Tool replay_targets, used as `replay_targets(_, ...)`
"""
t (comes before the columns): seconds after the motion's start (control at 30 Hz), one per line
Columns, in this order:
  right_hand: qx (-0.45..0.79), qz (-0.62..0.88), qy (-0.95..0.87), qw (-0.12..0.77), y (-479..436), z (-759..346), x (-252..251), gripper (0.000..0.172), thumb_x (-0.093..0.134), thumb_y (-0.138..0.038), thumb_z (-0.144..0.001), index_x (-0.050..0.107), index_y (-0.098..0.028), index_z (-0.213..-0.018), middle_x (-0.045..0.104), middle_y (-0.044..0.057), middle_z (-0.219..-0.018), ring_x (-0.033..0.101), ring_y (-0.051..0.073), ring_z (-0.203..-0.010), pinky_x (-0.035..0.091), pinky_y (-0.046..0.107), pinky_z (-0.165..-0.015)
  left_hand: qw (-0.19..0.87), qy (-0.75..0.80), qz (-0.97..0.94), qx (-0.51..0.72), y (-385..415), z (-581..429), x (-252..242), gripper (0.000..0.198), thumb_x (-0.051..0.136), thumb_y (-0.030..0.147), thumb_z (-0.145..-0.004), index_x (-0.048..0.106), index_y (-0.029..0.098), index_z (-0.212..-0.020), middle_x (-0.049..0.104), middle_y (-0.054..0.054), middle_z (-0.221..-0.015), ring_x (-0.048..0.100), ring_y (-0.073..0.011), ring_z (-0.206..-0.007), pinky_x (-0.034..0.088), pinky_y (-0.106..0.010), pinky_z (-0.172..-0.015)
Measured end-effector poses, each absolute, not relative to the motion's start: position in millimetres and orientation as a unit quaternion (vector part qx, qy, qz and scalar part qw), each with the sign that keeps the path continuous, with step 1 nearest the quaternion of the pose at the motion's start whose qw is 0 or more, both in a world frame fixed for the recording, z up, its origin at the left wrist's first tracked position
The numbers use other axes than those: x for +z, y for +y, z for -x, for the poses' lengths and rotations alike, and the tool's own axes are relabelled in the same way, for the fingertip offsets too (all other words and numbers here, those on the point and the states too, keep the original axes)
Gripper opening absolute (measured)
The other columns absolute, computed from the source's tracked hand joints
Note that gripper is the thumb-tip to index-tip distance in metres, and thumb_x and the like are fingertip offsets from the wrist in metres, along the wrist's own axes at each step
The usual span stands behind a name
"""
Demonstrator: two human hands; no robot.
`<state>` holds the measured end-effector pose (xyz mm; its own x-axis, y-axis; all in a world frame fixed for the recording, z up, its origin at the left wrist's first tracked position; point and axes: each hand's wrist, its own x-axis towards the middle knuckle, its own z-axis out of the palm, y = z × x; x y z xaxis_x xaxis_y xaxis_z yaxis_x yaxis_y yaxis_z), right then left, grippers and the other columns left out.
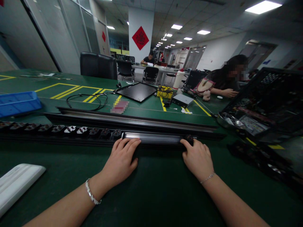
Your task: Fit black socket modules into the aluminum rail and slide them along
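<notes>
A long black power strip point(78, 134) with a row of several sockets lies across the green work mat point(71, 167). My left hand point(120, 160) grips its front edge near the shiny metal section point(151, 138), fingers curled over it. My right hand point(197, 159) holds the same strip further right, its fingers beside a black socket point(189, 138). Behind the strip runs a long dark metal rail point(134, 121). A white foam pad point(19, 186) lies to the left of my left forearm.
A blue plastic tray point(19, 104), a coiled black cable point(87, 101), a black flat panel point(136, 91) and a yellow box of wires point(165, 92) stand on the bench. An open black equipment case point(262, 107) looms at right, beside a seated co-worker point(227, 85).
</notes>
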<state>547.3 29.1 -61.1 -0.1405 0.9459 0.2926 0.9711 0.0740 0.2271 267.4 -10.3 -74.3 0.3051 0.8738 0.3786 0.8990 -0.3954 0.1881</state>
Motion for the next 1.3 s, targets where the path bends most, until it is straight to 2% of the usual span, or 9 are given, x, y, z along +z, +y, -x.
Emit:
replay_targets(0.47, -0.181, 0.675, -0.715, 0.024, 31.6, -552.2, -60.0, 0.037, 0.049, -0.023, -0.078, 0.057, -0.028, -0.114, 0.056, 0.013, -0.102, 0.054, 0.027, -0.1, 0.035, 0.043, -0.09, 0.027, -0.549, 0.807, -0.214, -10.2, -267.1, -74.7, 0.056, 0.05, 0.02, -0.076, 0.038, 0.023, -0.131, 0.05, -0.003, -0.132, 0.04, -0.0263, -0.12, 0.024, -0.048, -0.104)
replay_targets(0.87, -0.176, 0.686, -0.706, 0.015, 32.0, -552.5, -60.4, 0.039, 0.049, -0.022, -0.078, 0.056, -0.027, -0.115, 0.054, 0.013, -0.107, 0.05, 0.027, -0.104, 0.033, 0.043, -0.091, 0.031, -0.55, 0.808, -0.211, -9.9, -266.7, -75.9, 0.057, 0.051, 0.02, -0.076, 0.037, 0.023, -0.131, 0.05, -0.003, -0.132, 0.039, -0.0257, -0.119, 0.024, -0.048, -0.104)
replay_targets(1.3, -0.16, 0.705, -0.691, -0.004, 34.7, -557.5, -58.9, 0.039, 0.049, -0.023, -0.077, 0.055, -0.026, -0.116, 0.052, 0.014, -0.103, 0.051, 0.027, -0.1, 0.036, 0.039, -0.086, 0.03, -0.55, 0.807, -0.211, -9.6, -267.0, -75.4, 0.056, 0.051, 0.021, -0.076, 0.038, 0.023, -0.13, 0.051, -0.003, -0.131, 0.039, -0.0261, -0.119, 0.024, -0.048, -0.104)
